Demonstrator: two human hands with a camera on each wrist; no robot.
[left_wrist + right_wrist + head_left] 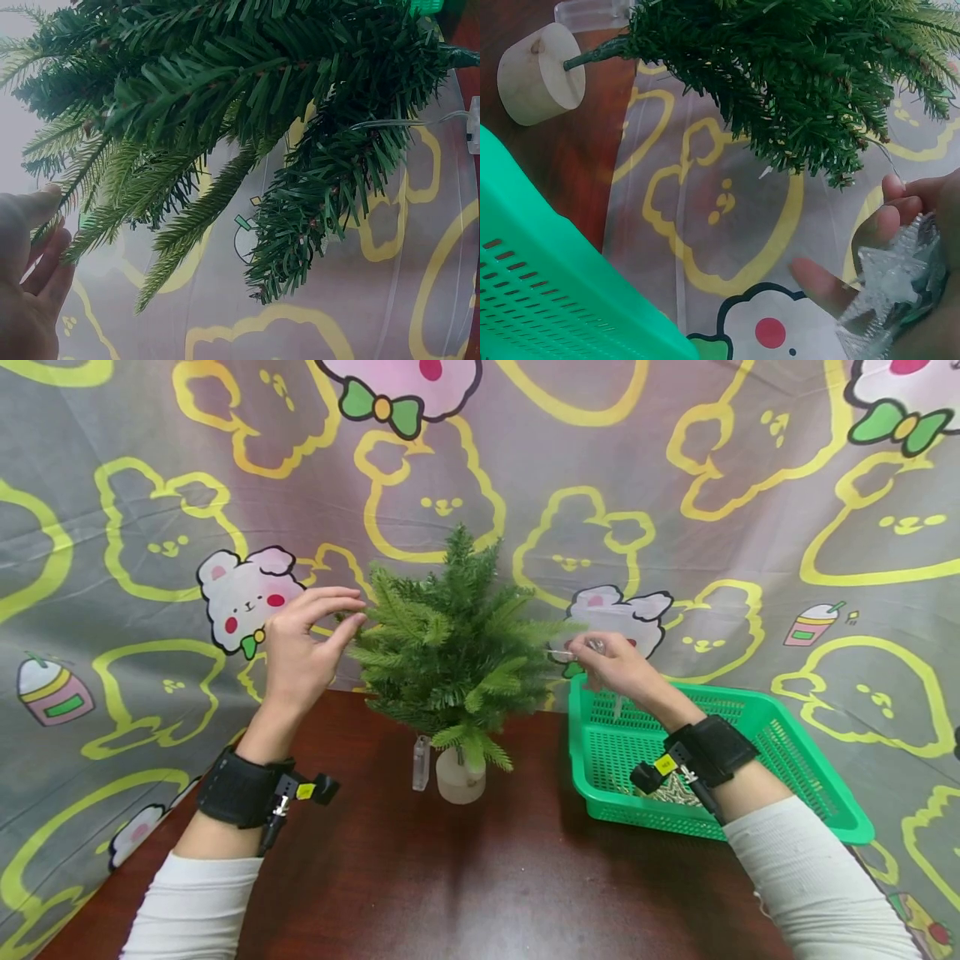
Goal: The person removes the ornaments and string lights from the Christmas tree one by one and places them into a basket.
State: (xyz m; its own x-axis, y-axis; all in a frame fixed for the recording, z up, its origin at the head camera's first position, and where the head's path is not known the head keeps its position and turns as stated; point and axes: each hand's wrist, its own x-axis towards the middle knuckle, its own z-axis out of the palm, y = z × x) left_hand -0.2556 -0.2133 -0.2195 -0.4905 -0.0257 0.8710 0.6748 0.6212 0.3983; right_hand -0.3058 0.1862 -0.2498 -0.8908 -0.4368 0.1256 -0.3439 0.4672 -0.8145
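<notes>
A small artificial Christmas tree (pixel 450 643) stands upright on a round, wood-coloured base (pixel 461 777). At its left side, my left hand (pixel 303 643) has thumb and fingers around a light-green branch tip (pixel 90 232). My right hand (pixel 618 664), to the right of the tree, holds a bunch of string lights with clear plastic stars (pixel 892 281). Its thumb and finger pinch the thin wire (pixel 889 156), which runs into the branches. A clear battery box (pixel 421 763) hangs or stands beside the base; its wire (pixel 405 122) goes up into the tree.
A green plastic basket (pixel 825 768) sits on the dark red-brown table (pixel 360 868), below the right forearm. Small gold-coloured pieces (pixel 675 792) lie in it. Behind everything hangs a grey curtain (pixel 495 460) with cartoon prints.
</notes>
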